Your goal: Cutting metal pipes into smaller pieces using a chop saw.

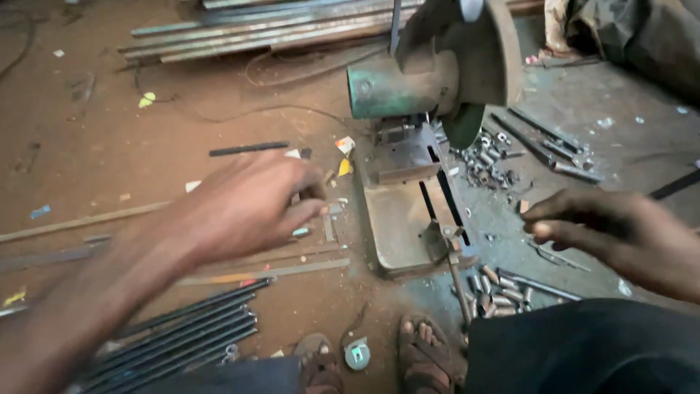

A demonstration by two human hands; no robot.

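My left hand (244,208) reaches out over the dirt floor, fingers loosely curled, just left of the metal base (397,219) of a chop saw. Whether its fingertips hold a small piece is hidden by blur. My right hand (616,233) hovers to the right of the base, fingers bent and empty, above short cut tube pieces (499,292). The saw's green motor (397,87) and blade guard (474,55) stand raised above the base.
A bundle of thin dark rods (182,332) lies at lower left. Long steel bars (270,29) are stacked at the top. More cut pieces (485,164) and dark rods (543,146) lie right of the saw. My sandalled feet (423,357) and a small tape measure (357,355) are at the bottom.
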